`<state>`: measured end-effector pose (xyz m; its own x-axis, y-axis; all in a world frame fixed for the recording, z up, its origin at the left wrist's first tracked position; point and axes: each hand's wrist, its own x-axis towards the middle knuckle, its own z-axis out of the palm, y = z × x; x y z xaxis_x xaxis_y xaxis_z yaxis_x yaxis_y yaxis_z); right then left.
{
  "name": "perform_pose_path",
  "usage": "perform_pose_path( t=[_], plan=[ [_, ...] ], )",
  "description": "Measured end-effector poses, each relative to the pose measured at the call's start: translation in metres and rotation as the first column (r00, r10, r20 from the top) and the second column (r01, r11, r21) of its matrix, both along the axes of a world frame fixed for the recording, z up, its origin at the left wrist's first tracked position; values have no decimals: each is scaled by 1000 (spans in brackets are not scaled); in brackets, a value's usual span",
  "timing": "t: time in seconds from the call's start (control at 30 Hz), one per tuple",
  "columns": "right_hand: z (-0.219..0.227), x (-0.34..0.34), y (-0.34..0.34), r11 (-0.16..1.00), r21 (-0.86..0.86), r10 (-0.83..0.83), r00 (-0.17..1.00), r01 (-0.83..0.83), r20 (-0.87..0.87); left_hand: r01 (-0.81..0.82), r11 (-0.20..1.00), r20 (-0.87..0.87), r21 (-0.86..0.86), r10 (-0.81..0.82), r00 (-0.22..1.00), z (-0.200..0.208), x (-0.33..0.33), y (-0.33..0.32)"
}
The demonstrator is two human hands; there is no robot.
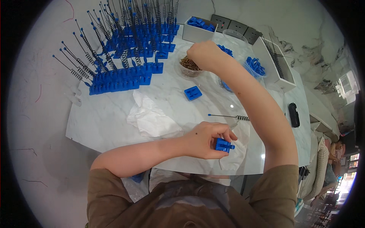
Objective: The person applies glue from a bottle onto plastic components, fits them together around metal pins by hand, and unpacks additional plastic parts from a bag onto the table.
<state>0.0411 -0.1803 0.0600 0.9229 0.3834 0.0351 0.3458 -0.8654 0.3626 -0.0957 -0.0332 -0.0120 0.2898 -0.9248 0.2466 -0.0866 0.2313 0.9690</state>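
Near the table's front edge, my left hand [205, 141] is closed around a small blue plastic block [223, 145], with a narrow blue tab sticking out to its right. Farther away, my right hand [207, 55] reaches down to a clear round tub [190, 72] of thin brass-coloured pins [187, 64]. Its fingers look curled together, and their tips are hidden at the tub. Between the hands lies a flat blue block [193, 93] with slots. A black spring rod [228, 116] with a blue tip rests beyond my left hand.
Rows of blue bases with upright spring rods [121, 76] fill the back left. Crumpled white tissue [150, 116] lies left of centre. A white box of blue parts [199, 32], a tub of blue clips [255, 66], and a long white box of rods [279, 64] stand behind.
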Motion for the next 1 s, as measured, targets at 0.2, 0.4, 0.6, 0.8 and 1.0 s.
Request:
perform_pose_path(
  t=[0.2, 0.4, 0.6, 0.8, 1.0],
  plan=[
    [0, 4, -9, 998, 3, 68, 991, -68, -116, -5, 998, -190, 70, 19, 982, 4, 2, 1],
    [5, 0, -12, 999, 37, 42, 971, -35, -234, -184, 981, -358, -63, 150, 922, -3, 8, -5],
    [45, -39, -20, 936, 311, 98, 971, -164, 218, -170, 985, -669, -40, 100, 737, 8, 19, -2],
    [37, -155, -31, 692, 655, 127, 944, -304, 304, -236, 972, -688, -10, 165, 707, 2, 17, 5],
    [-23, -222, -49, 608, 743, 109, 956, -280, 271, -57, 992, -722, 110, 119, 681, 1, 23, 5]
  ],
)
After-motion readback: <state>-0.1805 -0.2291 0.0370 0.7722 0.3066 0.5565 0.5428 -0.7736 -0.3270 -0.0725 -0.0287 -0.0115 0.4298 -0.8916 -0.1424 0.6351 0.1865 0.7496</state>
